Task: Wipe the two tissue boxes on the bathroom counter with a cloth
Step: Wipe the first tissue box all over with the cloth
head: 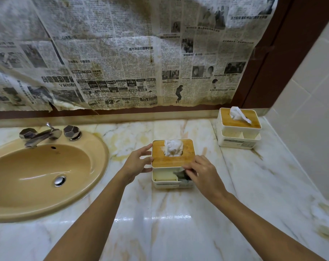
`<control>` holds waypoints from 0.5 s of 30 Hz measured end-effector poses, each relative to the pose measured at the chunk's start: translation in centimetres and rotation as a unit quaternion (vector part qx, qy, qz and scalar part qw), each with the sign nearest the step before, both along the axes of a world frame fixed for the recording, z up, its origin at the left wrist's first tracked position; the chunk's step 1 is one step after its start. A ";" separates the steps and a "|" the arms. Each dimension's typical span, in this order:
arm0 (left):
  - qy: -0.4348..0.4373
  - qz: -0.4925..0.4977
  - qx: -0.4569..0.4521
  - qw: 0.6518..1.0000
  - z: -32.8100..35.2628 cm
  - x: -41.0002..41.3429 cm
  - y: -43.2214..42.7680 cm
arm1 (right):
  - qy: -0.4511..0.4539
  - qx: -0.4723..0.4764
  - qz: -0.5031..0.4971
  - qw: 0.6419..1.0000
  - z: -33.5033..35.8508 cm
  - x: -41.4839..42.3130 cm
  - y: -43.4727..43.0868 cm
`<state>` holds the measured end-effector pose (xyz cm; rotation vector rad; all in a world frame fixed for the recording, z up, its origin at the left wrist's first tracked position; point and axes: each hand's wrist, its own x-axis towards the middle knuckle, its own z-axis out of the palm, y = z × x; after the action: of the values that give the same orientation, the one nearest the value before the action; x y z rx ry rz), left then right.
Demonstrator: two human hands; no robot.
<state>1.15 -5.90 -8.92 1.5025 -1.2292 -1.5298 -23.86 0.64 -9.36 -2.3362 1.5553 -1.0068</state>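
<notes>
Grey cloth in right-hand grip

I get dim, warm light; glare on the worktop near me, edges bowed and soft.

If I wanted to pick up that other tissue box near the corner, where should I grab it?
Probably take the far tissue box by its two short white sides, coming from above. The wooden lid may simply lift off, the tissue sticks up centrally, and the front compartments are open.
</notes>
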 end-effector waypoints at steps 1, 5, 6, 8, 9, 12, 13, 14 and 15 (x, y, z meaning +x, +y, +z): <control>-0.001 -0.001 0.000 1.000 0.0 0.0 0.0 | 0.005 0.012 0.011 1.000 -0.8 -0.2 0.2; -0.004 -0.004 -0.003 1.000 0.3 -0.1 0.1 | 0.011 0.037 0.018 0.999 -2.0 -0.6 0.4; -0.006 -0.006 -0.004 1.000 0.3 -0.1 0.1 | 0.005 0.044 0.013 0.999 -1.8 -0.6 0.4; -0.006 -0.005 -0.006 1.000 0.2 -0.1 0.1 | -0.034 0.054 -0.003 0.998 -0.7 -0.4 0.1; -0.007 -0.004 -0.007 1.000 0.2 -0.1 0.2 | -0.066 0.058 -0.014 0.996 -0.1 -0.4 -0.1; -0.006 -0.002 -0.009 1.000 0.2 -0.1 0.2 | -0.150 0.069 -0.045 0.985 2.5 -0.5 -1.0; -0.006 -0.003 -0.010 1.000 0.2 -0.2 0.2 | -0.175 0.077 -0.051 0.980 3.5 -0.6 -1.3; -0.008 -0.003 -0.011 1.000 0.3 -0.2 0.3 | -0.208 0.088 -0.052 0.973 4.6 -0.8 -1.5; -0.011 -0.003 -0.012 1.000 0.3 -0.2 0.3 | -0.248 0.099 -0.047 0.963 5.6 -1.0 -1.7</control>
<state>0.96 -5.63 -8.64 1.5050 -1.2603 -1.5004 -24.81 -1.10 -3.75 -1.7167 1.4873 -1.2689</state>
